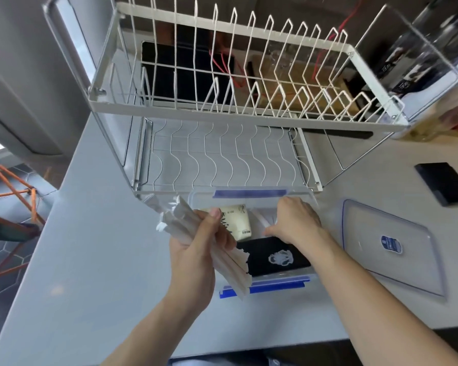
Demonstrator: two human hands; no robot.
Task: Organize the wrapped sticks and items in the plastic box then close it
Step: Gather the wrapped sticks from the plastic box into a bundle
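Observation:
A clear plastic box (249, 193) with blue clips stands open on the grey counter in front of me. Inside lie a cream packet (239, 220), a black packet with a white logo (273, 256) and a few white wrapped sticks (261, 219). My left hand (196, 254) is shut on a bundle of paper-wrapped sticks (180, 220), held tilted over the box's left edge. Reaching into the right side of the box, my right hand (294, 220) has its fingers curled down among the loose sticks; whether it grips one is hidden. The clear lid (389, 247) lies flat to the right.
A white wire dish rack (222, 107) with a lower tier stands right behind the box. A black flat object (444, 182) lies on the counter at the right. Clear containers (421, 62) stand at the back right. The counter's left edge drops to a tiled floor.

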